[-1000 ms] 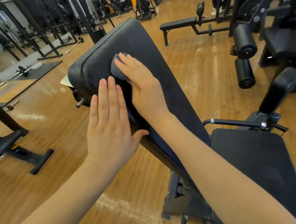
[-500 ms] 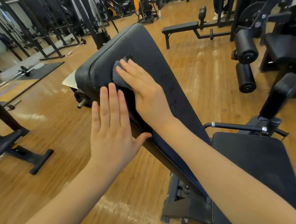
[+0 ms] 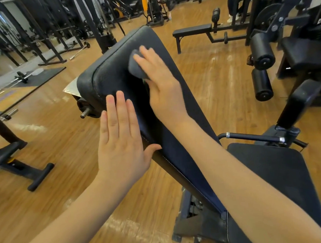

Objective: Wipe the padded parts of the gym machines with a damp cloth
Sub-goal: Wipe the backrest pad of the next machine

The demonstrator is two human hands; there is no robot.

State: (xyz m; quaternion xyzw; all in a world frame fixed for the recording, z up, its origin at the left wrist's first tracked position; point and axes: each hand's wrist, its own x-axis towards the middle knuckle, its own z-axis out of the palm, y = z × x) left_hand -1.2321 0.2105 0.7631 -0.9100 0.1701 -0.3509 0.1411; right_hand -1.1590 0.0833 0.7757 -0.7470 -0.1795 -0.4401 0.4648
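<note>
Grey cloth [image 3: 136,66], bunched into a soft rounded wad, lies on the upper part of the inclined back pad [image 3: 114,75], toward its right edge and below the top end. Cloth surface looks matte, slightly fuzzy; only its left portion shows, the rest is under the hand.

Right hand [image 3: 163,90] lies palm down over the cloth, fingers [image 3: 147,55] stretched almost straight and close together, pressing the wad against the pad rather than curling round it.

Back pad: black vinyl, faintly grained with a dull sheen, long and tapered, corners rounded, a piped seam running just inside its edge. It tilts up and away from the viewer.

Left hand [image 3: 119,143] is flat and open, fingers together, holding nothing; palm set against the pad's left edge, thumb touching the side seam.

Seat pad [image 3: 274,179], same black vinyl, flatter and wider, sits at the pad's lower end, lower right. A black metal handle bar [image 3: 252,136] with silver collars crosses behind it.

Floor [image 3: 219,79]: glossy wooden boards, scuffed and pale in patches. Cylindrical black foam rollers [image 3: 262,54] stand far right; a flat bench [image 3: 192,31] stands beyond, well apart.
</note>
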